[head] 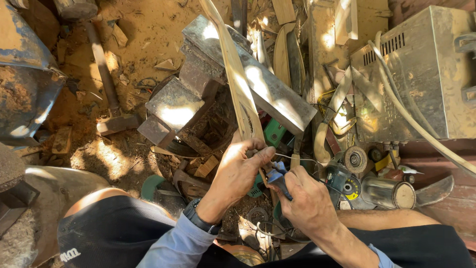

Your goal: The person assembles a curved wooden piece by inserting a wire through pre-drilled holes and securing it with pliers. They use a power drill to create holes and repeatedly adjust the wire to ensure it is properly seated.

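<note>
Sawdust-strewn dirt floor (134, 30) cluttered with tools, a steel anvil block (258, 84) ahead. My left hand (238, 171) pinches the long curved wood strip (238, 84) at its lower end; it looks light, stiff and thin, best held there. My right hand (307, 198) is clamped around a small blue-handled tool (277, 173).

Harsh dappled sunlight from above; glare patches on metal block (258, 84); deep shadows; sharp focus; slight wide-angle edge bending.

My left hand (237, 171) sits just below the middle of the frame, fingers curled shut, wrist bent upward. My right hand (308, 201) is lower right, knuckles up, fingers pinched closed, forearm running toward the bottom edge.
</note>
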